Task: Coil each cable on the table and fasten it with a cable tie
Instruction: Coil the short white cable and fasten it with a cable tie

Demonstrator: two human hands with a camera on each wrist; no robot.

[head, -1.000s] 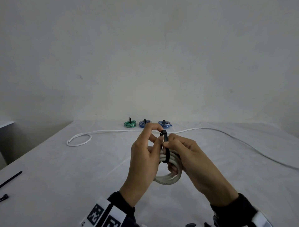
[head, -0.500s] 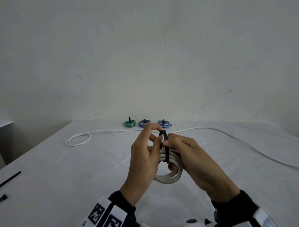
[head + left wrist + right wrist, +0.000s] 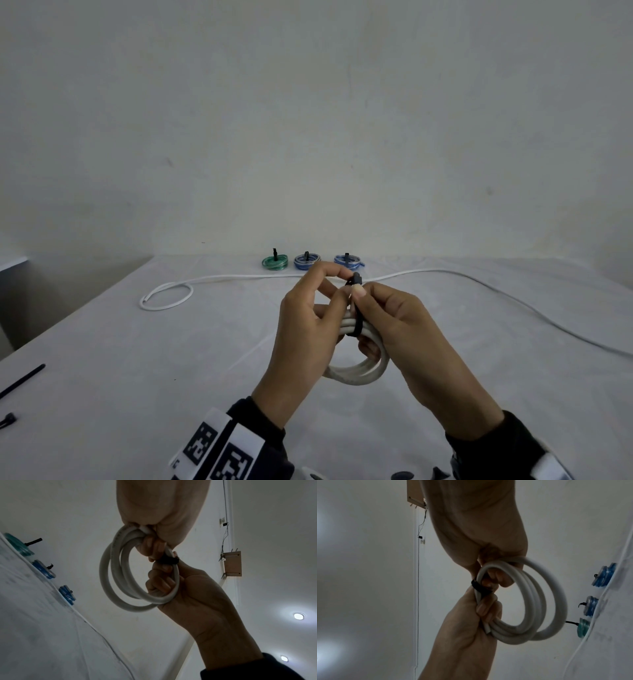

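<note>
Both hands, left [image 3: 305, 329] and right [image 3: 397, 325], pinch the black tie [image 3: 355, 310] around the white coil [image 3: 359, 371]; a slackened pinch could let loops spring loose.

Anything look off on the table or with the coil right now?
Nothing stands out. Both hands, left hand and right hand, hold the white coil with the black cable tie around it. One long white cable lies uncoiled across the table.

Both bare hands emerge from dark long sleeves [image 3: 489, 442], the left wrist wearing a white band printed with black square markers [image 3: 219, 448].
</note>
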